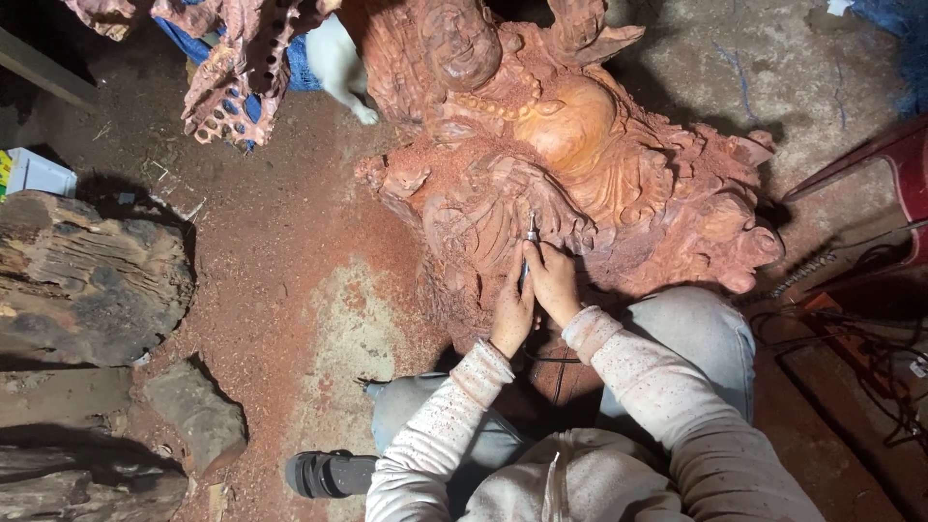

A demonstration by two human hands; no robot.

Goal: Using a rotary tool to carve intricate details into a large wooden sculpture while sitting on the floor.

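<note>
Presently we are observing both hands closing around a slim carving tool (530, 244), its metal tip pressing into the folds of a large reddish wood sculpture (570, 164). We are noting the left hand (511, 307) wrapping the tool's lower shaft from the left, while the right hand (552, 282) is gripping it from the right, the two hands touching one another. We are seeing the sculpture lying on a dusty floor (319, 251) covered in red sawdust, directly ahead of the person's knees. We are also recording a weathered log (87, 280) well apart to the left, a grey stone (196, 411) near it, and dark cables (870, 348) trailing at the right.
</note>
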